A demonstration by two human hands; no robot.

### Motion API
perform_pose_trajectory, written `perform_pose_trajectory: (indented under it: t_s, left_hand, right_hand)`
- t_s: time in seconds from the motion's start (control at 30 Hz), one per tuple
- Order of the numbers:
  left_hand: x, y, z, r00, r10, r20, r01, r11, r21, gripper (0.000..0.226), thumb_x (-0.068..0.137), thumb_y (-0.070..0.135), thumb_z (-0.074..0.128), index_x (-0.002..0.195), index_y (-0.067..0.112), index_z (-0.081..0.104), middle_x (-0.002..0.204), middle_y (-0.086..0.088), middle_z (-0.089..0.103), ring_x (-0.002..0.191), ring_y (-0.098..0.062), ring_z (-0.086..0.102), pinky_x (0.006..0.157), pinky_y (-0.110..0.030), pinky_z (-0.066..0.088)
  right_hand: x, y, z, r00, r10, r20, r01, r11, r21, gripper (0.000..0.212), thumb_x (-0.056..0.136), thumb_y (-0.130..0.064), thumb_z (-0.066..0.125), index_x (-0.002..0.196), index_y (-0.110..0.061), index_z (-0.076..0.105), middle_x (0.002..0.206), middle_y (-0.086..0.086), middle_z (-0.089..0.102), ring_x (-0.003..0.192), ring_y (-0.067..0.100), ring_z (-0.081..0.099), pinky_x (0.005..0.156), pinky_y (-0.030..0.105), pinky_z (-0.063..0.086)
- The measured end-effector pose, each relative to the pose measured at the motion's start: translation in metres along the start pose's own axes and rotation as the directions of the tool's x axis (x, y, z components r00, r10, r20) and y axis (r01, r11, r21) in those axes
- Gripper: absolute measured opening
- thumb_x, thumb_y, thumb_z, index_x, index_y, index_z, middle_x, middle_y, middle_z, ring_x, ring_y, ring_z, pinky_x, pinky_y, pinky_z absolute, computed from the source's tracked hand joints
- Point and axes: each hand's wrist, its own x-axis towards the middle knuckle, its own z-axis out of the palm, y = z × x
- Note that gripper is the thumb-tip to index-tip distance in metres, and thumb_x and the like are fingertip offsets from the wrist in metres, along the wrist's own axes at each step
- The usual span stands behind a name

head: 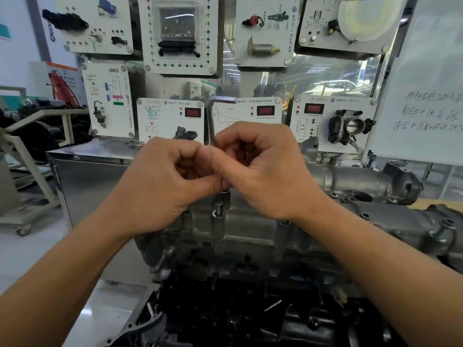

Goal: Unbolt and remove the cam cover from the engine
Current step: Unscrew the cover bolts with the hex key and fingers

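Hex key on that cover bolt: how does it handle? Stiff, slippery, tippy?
Hex key looks like solid bent steel, so probably stiff. Smooth thin shaft may slip; left hand and right hand both pinch it. Upright over the raised bolt, it would likely tip if released.

The hex key's [211, 121] lower shaft disappears behind the fingers of the left hand [160, 181] and right hand [265, 171] — can't see its tip, or whether it's seated in the bolt [218, 205] at the cam cover's [250, 221] left end. The engine [238, 309] runs off the bottom and right edges. The whiteboard [426, 83] writing is blurry and cut off, and the panel [170, 118] labels are too small to read.
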Motion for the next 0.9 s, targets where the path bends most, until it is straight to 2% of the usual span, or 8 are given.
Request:
perform_pose_trajectory:
  t_s: [0.07,0.13,0.2,0.33,0.47,0.63,0.77,0.9]
  left_hand:
    - [-0.005,0.000,0.003,1.000,-0.004,0.003,0.004,0.995,0.100,0.030,0.068,0.049,0.076,0.082,0.022,0.076,0.069,0.006,0.073,0.059,-0.017,0.068,0.059,-0.035,0.057]
    - [-0.010,0.001,0.005,0.999,0.006,0.044,-0.015,0.976,0.217,0.029,0.066,0.048,0.081,0.079,0.023,0.073,0.062,0.013,0.066,0.050,-0.011,0.059,0.048,-0.022,0.049]
    - [-0.013,0.001,0.004,0.996,-0.006,0.086,-0.016,0.966,0.259,0.031,0.065,0.044,0.082,0.084,0.022,0.070,0.064,0.016,0.065,0.051,-0.007,0.059,0.049,-0.014,0.046]
    - [-0.011,0.001,0.002,0.992,-0.060,0.112,0.034,0.976,0.214,0.027,0.068,0.031,0.085,0.090,0.022,0.073,0.075,0.008,0.074,0.066,-0.012,0.070,0.065,-0.029,0.056]
    - [-0.009,0.004,0.000,0.996,-0.046,0.079,0.031,0.984,0.176,0.030,0.061,0.039,0.083,0.082,0.019,0.074,0.072,0.005,0.073,0.062,-0.012,0.066,0.058,-0.019,0.052]
    - [-0.009,0.003,0.001,0.996,-0.077,0.053,0.066,0.981,0.182,0.035,0.061,0.037,0.085,0.085,0.014,0.074,0.074,0.001,0.073,0.066,-0.017,0.068,0.068,-0.037,0.056]
    - [-0.010,0.002,0.002,0.996,-0.071,0.054,0.055,0.964,0.259,0.025,0.066,0.027,0.089,0.081,0.018,0.072,0.071,0.009,0.070,0.062,-0.010,0.065,0.057,-0.014,0.050]
    - [-0.012,0.003,-0.005,0.991,-0.105,0.087,0.066,0.930,0.362,0.029,0.064,0.045,0.085,0.082,0.032,0.067,0.079,0.023,0.069,0.070,-0.002,0.066,0.063,-0.012,0.049]
  right_hand:
    - [0.000,0.000,-0.001,0.999,0.020,0.030,-0.020,1.000,0.015,0.013,0.091,-0.007,0.069,0.080,0.001,0.069,0.061,0.014,0.062,0.051,0.022,0.059,0.048,0.034,0.049]
    - [-0.001,-0.001,-0.002,0.997,0.025,0.071,-0.026,1.000,0.012,0.013,0.093,-0.005,0.065,0.082,0.002,0.069,0.061,0.006,0.062,0.053,0.010,0.055,0.051,0.025,0.046]
    - [-0.001,-0.001,-0.002,0.994,0.021,0.106,-0.022,1.000,0.009,0.015,0.095,-0.004,0.062,0.085,0.004,0.069,0.061,-0.004,0.057,0.055,0.003,0.049,0.055,0.017,0.040]
    - [-0.001,-0.002,-0.003,0.991,-0.018,0.134,0.022,0.999,-0.023,0.016,0.096,-0.003,0.058,0.089,0.005,0.070,0.060,-0.016,0.050,0.055,0.003,0.047,0.058,0.012,0.035]
    - [-0.001,-0.003,-0.003,0.994,-0.026,0.110,0.028,1.000,-0.015,0.015,0.098,-0.002,0.056,0.094,0.005,0.068,0.061,-0.015,0.049,0.055,0.004,0.047,0.058,0.015,0.036]
    - [0.001,-0.004,-0.003,0.994,-0.032,0.106,0.035,0.999,-0.022,0.014,0.097,-0.003,0.057,0.094,0.005,0.068,0.064,-0.018,0.051,0.058,0.002,0.049,0.059,0.012,0.037]
    - [0.005,-0.007,-0.003,0.993,-0.014,0.114,0.016,1.000,-0.019,0.015,0.097,-0.005,0.057,0.093,0.003,0.069,0.065,-0.012,0.055,0.058,0.002,0.050,0.060,0.015,0.039]
    - [0.016,-0.013,-0.002,0.997,-0.004,0.076,0.001,0.999,0.038,0.017,0.098,-0.007,0.057,0.092,0.004,0.067,0.061,-0.012,0.050,0.052,0.001,0.046,0.055,0.011,0.035]
